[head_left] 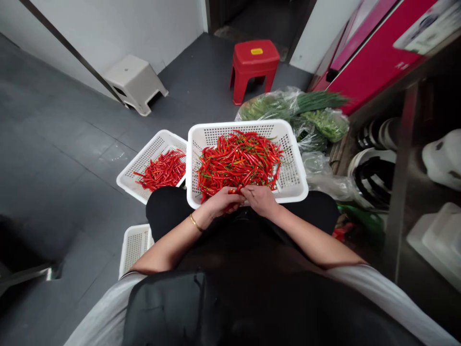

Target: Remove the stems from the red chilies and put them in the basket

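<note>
A white plastic basket (301,185) rests across my lap, holding a heap of red chilies (239,161), many with green stems. My left hand (219,202), with a gold bracelet at the wrist, is closed around a few red chilies over the basket's near rim. Against it, my right hand (262,199) has its thumb and fingers pinched at a red chili between the two hands; its fingertips are partly hidden. To the left, a second white basket (135,175) contains more red chilies (163,169), their stems mostly not visible.
A third white basket (135,247) is on the floor by my left leg. Beyond are a grey stool (131,79) and a red stool (254,60). Bagged green vegetables (268,105) lie ahead on the right, beside a metal shelf (405,173) with containers.
</note>
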### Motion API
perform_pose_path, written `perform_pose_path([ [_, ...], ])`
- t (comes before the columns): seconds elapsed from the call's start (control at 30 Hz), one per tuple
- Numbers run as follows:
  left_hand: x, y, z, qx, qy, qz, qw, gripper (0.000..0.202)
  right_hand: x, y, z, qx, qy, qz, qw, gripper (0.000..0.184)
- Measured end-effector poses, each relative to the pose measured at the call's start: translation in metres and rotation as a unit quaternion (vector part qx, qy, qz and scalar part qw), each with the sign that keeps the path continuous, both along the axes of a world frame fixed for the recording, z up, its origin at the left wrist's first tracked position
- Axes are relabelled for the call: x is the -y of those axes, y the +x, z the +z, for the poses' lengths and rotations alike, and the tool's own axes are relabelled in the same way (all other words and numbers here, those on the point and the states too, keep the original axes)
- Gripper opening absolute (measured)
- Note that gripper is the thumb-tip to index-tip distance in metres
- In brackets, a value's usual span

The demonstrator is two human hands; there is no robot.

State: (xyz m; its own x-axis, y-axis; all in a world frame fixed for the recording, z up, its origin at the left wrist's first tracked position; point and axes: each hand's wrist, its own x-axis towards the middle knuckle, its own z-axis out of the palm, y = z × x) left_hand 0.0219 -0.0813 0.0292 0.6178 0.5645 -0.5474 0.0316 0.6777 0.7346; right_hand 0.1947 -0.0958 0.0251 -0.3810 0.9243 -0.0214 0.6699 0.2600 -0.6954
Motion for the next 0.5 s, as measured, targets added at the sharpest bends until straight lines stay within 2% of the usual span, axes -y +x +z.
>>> perform_pose_path([
  [0.07, -0.002, 0.01, 0.0, 0.03, -0.04, 0.02, 0.999, 0.022, -0.011, 0.01, 0.002, 0.106, 0.095, -0.029, 0.989, 0.05],
  [0.1, -0.004, 0.013, -0.001, 0.042, -0.054, 0.023, 0.997, 0.023, -0.019, 0.018, 0.002, 0.147, 0.112, -0.042, 0.982, 0.048],
  [0.17, -0.009, 0.012, -0.001, 0.056, -0.065, 0.044, 0.995, 0.021, -0.04, 0.034, -0.003, 0.21, 0.092, -0.079, 0.97, 0.042],
  [0.23, -0.018, 0.006, -0.002, 0.055, -0.06, 0.089, 0.993, 0.013, -0.065, 0.046, -0.013, 0.252, 0.037, -0.115, 0.96, 0.038],
  [0.33, -0.034, -0.008, 0.0, 0.046, -0.043, 0.136, 0.989, 0.019, -0.099, 0.05, -0.036, 0.286, -0.013, -0.107, 0.952, 0.034],
  [0.43, -0.051, -0.013, 0.005, 0.029, 0.017, 0.138, 0.99, 0.02, -0.116, 0.046, -0.047, 0.281, 0.0, -0.057, 0.958, 0.02],
  [0.5, -0.061, -0.008, 0.007, -0.032, 0.113, 0.144, 0.983, 0.016, -0.115, 0.045, -0.038, 0.229, 0.027, -0.055, 0.971, 0.017],
])
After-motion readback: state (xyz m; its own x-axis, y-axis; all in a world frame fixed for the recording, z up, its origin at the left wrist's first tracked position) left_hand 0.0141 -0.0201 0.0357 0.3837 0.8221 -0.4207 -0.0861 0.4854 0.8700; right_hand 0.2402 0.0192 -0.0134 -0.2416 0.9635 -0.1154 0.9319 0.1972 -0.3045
